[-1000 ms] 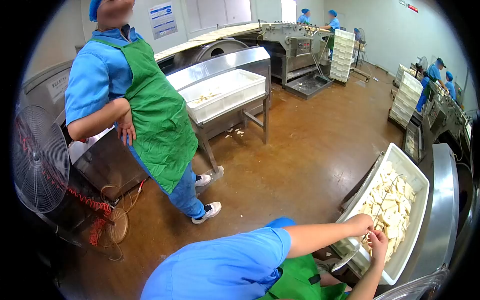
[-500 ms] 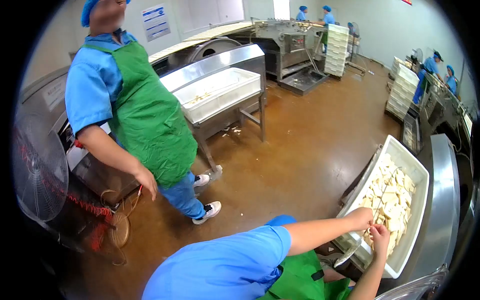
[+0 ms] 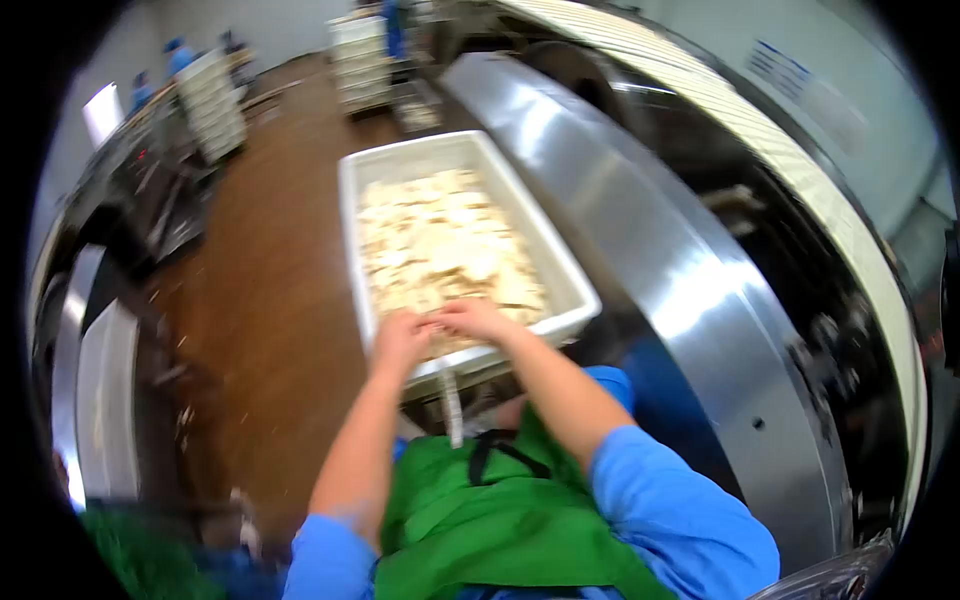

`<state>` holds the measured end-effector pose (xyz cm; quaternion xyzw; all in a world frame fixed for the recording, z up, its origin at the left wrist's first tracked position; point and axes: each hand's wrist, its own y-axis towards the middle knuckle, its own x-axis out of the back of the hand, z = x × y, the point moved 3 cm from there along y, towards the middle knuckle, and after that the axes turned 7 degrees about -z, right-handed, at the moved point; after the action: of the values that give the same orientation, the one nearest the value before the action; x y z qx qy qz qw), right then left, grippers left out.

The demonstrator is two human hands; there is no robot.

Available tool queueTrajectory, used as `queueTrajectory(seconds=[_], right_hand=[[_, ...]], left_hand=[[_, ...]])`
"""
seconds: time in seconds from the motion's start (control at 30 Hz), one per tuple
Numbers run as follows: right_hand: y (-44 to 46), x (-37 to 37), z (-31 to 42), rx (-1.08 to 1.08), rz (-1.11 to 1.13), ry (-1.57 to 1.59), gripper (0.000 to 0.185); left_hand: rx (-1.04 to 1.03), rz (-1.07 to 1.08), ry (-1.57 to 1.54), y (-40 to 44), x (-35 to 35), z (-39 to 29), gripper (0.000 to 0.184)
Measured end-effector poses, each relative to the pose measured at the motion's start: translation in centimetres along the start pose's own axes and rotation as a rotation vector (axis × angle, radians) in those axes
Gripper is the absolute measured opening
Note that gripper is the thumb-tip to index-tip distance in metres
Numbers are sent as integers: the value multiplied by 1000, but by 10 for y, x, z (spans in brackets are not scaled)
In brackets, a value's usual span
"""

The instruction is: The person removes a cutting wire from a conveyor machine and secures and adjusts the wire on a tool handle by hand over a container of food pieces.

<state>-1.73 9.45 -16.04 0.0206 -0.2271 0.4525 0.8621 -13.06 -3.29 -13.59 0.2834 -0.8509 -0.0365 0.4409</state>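
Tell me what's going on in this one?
A person in a green apron has the left hand and right hand together over the near end of a white bin holding many pale, flat pieces. A light strip hangs below the hands. The picture is too blurred to tell what the fingers hold.

And here's the brown floor, running away to the far end, pale scraps scattered near its left side. Stacks of white crates stand back there, before a pale far wall. Upper left, a bright panel glows! Over on the right, light streaks the curved steel cover, a cream slatted conveyor sweeps past, and a blurred notice hangs on the side wall.
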Motion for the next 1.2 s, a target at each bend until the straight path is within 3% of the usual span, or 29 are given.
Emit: queueTrajectory(seconds=[0.17, 0.53, 0.67, 0.7, 0.73, 0.77, 0.8, 0.83, 0.87, 0.9, 1.0, 1.2], right_hand=[[-11, 3, 15, -41, 131, 72, 36], [-9, 0, 8, -49, 174, 81, 26], [1, -9, 1, 50, 223, 40, 31], [-7, -8, 8, 59, 170, 28, 33], [-2, -14, 3, 22, 255, 84, 36], [0, -11, 1, -5, 171, -63, 36], [-8, -7, 13, -25, 200, -86, 33], [-5, -11, 5, -16, 170, 86, 31], [-8, -6, 17, -57, 183, 26, 28], [9, -9, -15, -43, 234, 219, 24], [-2, -13, 6, -111, 209, 243, 12], [-11, -4, 9, -152, 104, 241, 15]], left_hand=[[-94, -112, 1, -6, 7, -12, 17], [-38, -102, -46, -9, 7, -17, 15], [38, 56, 54, -5, 8, -12, 33], [88, 101, -47, -8, 11, -14, 35], [215, 183, -168, -13, 31, -34, 36], [148, 49, -154, -13, 10, -9, 38], [94, 117, -139, -3, -13, 10, 37], [190, 143, -72, -6, 13, -13, 36], [115, 75, -214, -7, 17, -12, 35], [77, 12, -128, -3, -3, 3, 32], [24, -51, -4, -12, 14, -9, 25], [-61, -106, 33, -12, 6, -16, 19]])
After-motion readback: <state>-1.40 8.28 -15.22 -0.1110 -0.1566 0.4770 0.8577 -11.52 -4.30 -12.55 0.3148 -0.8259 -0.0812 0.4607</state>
